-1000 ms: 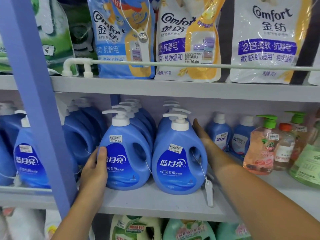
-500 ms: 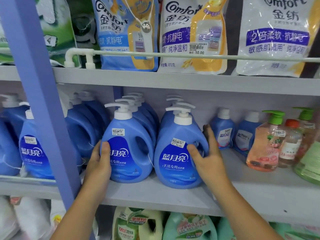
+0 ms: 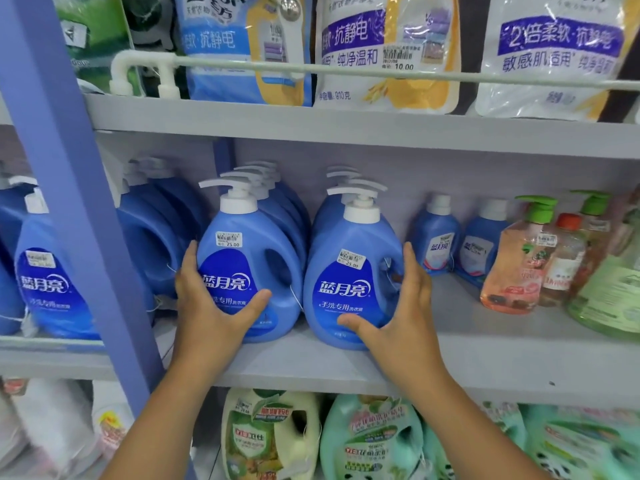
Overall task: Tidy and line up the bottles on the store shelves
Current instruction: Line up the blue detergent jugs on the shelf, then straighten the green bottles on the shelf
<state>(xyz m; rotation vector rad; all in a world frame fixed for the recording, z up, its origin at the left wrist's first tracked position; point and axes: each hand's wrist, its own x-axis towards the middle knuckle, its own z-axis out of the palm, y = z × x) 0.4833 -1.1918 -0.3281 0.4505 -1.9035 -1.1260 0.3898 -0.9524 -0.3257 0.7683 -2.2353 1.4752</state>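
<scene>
Two blue pump bottles stand side by side at the front of the middle shelf [image 3: 502,355], each heading a row of the same bottles. My left hand [image 3: 211,306] grips the left blue bottle [image 3: 242,261], fingers up its left side and thumb across the lower label. My right hand [image 3: 401,306] grips the right blue bottle [image 3: 349,261], fingers along its handle side and thumb across the lower front. Both bottles are upright with labels facing me, a narrow gap between them.
A purple upright post [image 3: 79,202] stands just left of my left hand. Small blue bottles [image 3: 436,244] and a pink soap bottle [image 3: 512,268] stand to the right. Softener pouches [image 3: 384,46] sit behind a white rail [image 3: 381,72] above; green bottles [image 3: 270,438] fill the shelf below.
My right hand came from behind the right bottle round to its front side. My left thumb moved across the left bottle's label. The two bottles now stand closer together.
</scene>
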